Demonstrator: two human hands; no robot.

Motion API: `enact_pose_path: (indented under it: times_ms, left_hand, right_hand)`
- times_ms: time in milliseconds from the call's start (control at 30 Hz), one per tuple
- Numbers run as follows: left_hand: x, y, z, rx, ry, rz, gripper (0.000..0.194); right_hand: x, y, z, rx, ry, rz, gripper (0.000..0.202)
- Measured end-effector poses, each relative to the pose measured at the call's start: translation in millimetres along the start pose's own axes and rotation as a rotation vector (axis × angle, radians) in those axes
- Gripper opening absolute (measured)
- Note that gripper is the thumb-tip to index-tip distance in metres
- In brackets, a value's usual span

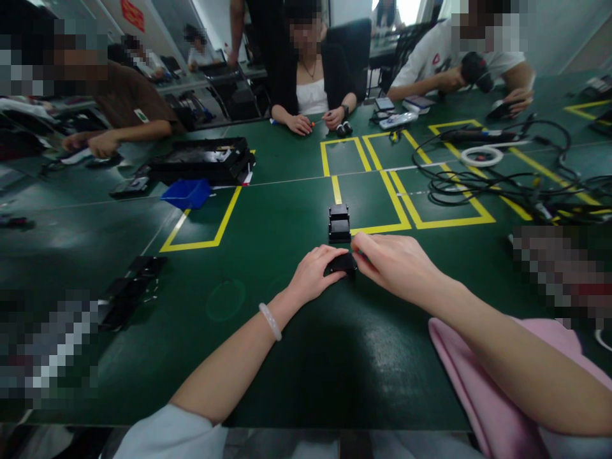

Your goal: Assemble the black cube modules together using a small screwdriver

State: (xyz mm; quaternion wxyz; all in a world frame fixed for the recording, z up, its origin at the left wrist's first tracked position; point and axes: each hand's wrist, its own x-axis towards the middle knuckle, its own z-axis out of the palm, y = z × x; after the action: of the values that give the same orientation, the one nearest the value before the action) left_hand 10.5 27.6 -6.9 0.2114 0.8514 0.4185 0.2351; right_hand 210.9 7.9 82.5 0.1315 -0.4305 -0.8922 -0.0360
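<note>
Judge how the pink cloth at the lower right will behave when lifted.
The pink cloth will probably be floppy, since it lies in soft folds. It looks like fabric, so likely light for its size. It may drag on the right forearm, which crosses over it in this view; contact is unclear.

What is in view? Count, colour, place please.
Table: one, green, centre
Tape outlines: several, yellow, tabletop
Held part: one, black, between the hands
Blocks: two, black, beyond the hands
Other parts: several, black, left
Bin: one, blue, upper left
Case: one, black, behind bin
Cables: several, black, right
Coil: one, white, among cables
Drill: one, dark, upper right
Cloth: one, pink, lower right
People: several, mixed clothing, background
Bracelet: one, white, left wrist
Hands: two, bare, centre
</note>
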Motion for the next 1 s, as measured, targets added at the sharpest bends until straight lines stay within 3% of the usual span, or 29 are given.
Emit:
enact_pose_path:
  times_ms: [167, 433, 733, 1000]
  left_hand:
    - [0.0, -0.4, 0.5, 0.009, -0.003, -0.003, 0.038]
    - [-0.5, -0.2, 0.0, 0.001, 0.004, 0.000, 0.041]
    - [0.0, -0.6, 0.0, 0.013, 0.000, -0.004, 0.039]
    - [-0.1, 0.1, -0.5, 0.003, 0.004, 0.003, 0.041]
  right_hand:
    - [0.1, -0.7, -0.4, -0.087, -0.005, 0.047, 0.030]
    - [-0.2, 0.2, 0.6, -0.023, 0.001, 0.056, 0.018]
    - [1.1, -1.4, -1.8, -0.057, -0.046, 0.088, 0.031]
    - [0.4, -0.1, -0.9, 0.024, -0.019, 0.075, 0.019]
